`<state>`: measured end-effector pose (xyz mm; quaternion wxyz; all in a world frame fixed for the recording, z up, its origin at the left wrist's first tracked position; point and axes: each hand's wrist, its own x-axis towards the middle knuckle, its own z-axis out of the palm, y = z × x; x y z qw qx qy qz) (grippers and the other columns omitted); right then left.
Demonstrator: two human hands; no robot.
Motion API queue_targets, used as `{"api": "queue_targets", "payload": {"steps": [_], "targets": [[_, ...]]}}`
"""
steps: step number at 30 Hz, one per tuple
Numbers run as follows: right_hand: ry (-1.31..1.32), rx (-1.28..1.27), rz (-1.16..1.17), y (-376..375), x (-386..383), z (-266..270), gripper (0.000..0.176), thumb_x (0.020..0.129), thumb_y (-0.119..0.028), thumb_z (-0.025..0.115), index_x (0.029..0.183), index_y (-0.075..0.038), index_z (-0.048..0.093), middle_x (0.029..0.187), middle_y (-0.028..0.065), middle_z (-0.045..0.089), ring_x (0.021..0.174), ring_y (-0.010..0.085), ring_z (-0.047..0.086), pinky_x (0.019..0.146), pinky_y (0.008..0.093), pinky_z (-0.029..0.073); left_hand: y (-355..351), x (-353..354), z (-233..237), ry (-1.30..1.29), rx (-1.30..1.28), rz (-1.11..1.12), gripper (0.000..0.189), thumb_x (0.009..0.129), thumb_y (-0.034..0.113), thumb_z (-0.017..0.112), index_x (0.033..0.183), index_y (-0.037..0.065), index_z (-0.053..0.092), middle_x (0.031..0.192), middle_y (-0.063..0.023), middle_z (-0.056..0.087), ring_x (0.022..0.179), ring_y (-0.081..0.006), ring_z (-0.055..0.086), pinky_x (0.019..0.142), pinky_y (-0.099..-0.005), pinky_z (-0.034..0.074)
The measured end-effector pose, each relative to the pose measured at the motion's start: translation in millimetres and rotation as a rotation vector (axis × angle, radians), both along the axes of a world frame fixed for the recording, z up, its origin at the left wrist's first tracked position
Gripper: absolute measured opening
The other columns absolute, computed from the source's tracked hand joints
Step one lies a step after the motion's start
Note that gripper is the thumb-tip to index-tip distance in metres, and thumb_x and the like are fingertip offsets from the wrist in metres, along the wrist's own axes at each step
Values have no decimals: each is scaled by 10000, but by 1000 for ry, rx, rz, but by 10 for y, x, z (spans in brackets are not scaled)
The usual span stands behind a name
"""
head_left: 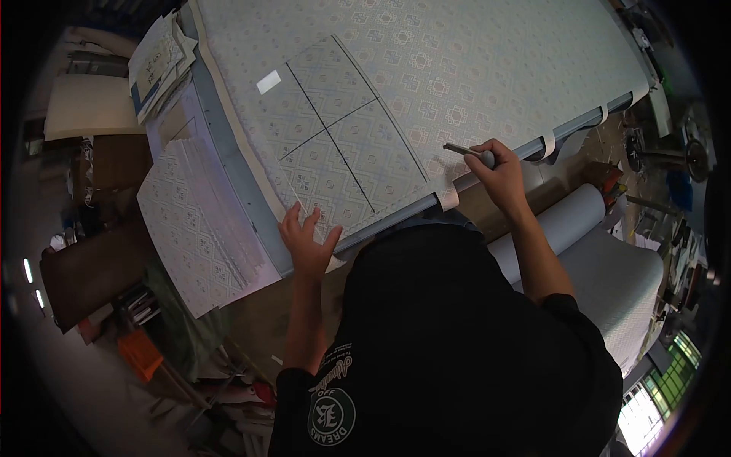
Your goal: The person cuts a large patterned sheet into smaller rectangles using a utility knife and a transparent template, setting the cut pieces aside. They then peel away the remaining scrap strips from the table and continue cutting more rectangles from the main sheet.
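Observation:
A clear template (346, 152) with black cross lines lies flat on patterned pale fabric (426, 65), which shows through it. At its lower left corner, near the table's front edge, my left hand (308, 242) rests with fingers spread. My right hand (499, 174) is closed around a slim grey tool (459, 149) with a rounded dark end, to the right of the template. The tool's tip points left, close over the fabric; its exact kind does not show. A small white label (269, 81) sits by the template's upper left side.
A cut piece of similar patterned material (202, 228) hangs over the table's left end. Papers (158, 67) are stacked at the far left corner. Pale strips (548, 145) hang over the front rail. Rolls of grey material (556, 225) stand at the right.

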<state>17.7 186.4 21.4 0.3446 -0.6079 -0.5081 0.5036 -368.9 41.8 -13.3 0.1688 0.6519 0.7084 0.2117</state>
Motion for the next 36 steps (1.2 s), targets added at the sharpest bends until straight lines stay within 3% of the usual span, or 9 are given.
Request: {"api": "queue_targets", "payload": {"steps": [2, 5, 7, 8, 15, 21, 25, 30, 36], "targets": [[-40, 109, -7, -60, 22, -32, 117, 904, -102, 708, 923, -23, 623, 718, -11, 591, 668, 69, 532, 604, 258, 454, 219, 13, 12, 139, 91, -44, 421, 786, 266, 836, 1104, 33, 687, 1327, -168, 558, 1241, -385, 487, 1078, -548, 349], [-214, 224, 91, -142, -42, -10, 168, 894, -144, 713, 993, -21, 656, 729, 66, 625, 650, 147, 595, 633, 311, 496, 828, 146, 84, -19, -91, -117, 395, 789, 250, 830, 1070, 28, 663, 1179, -159, 601, 1126, -358, 539, 978, -487, 443], [-221, 238, 155, -188, -206, 139, 194, 890, -167, 706, 1020, -31, 661, 762, 145, 643, 667, 261, 651, 659, 352, 517, 1222, 320, 60, -66, -8, -204, 433, 804, 242, 812, 1141, 27, 644, 1130, -156, 614, 1074, -350, 563, 911, -457, 487], [-267, 134, 215, -209, -247, 234, 187, 902, -169, 698, 1048, -58, 665, 830, 179, 674, 713, 344, 666, 673, 383, 523, 1400, 421, 85, -41, -26, -236, 498, 794, 256, 817, 1189, 22, 625, 1146, -164, 609, 1081, -361, 564, 921, -459, 490], [-402, 166, 330, -378, -308, 65, 172, 910, -149, 722, 1027, -43, 653, 867, 149, 699, 740, 300, 675, 684, 364, 529, 2143, 857, 251, 215, -322, -288, 994, 672, 417, 898, 1465, 24, 447, 1313, -230, 545, 1207, -392, 553, 1016, -444, 510], [-471, 100, 364, -410, -370, 90, 207, 906, -161, 728, 1052, -53, 629, 868, 161, 702, 796, 355, 692, 704, 422, 539, 2326, 915, 355, 316, -509, -276, 1273, 593, 564, 935, 1574, 55, 303, 1415, -258, 463, 1315, -414, 510, 1062, -461, 493], [-506, 80, 406, -399, -407, 97, 205, 911, -159, 716, 1051, -51, 611, 883, 175, 707, 820, 386, 690, 708, 449, 536, 2372, 958, 388, 409, -541, -273, 1312, 573, 595, 935, 1595, 104, 274, 1558, -262, 328, 1449, -457, 351, 1118, -550, 429], [-537, 100, 427, -393, -430, 111, 190, 918, -154, 704, 1032, -41, 602, 897, 186, 711, 849, 405, 688, 717, 463, 536, 2393, 946, 346, 420, -609, -207, 1360, 551, 598, 945, 1624, 189, 217, 1705, -207, 11, 1531, -538, 48, 1151, -715, 277], [-554, 81, 460, -346, -476, 177, 203, 919, -144, 696, 1049, -36, 585, 916, 194, 711, 857, 410, 685, 732, 474, 534, 2404, 944, 356, 347, -619, -212, 1368, 557, 557, 960, 1625, 165, 199, 1697, -222, 11, 1514, -568, 40, 1137, -728, 299]]}}
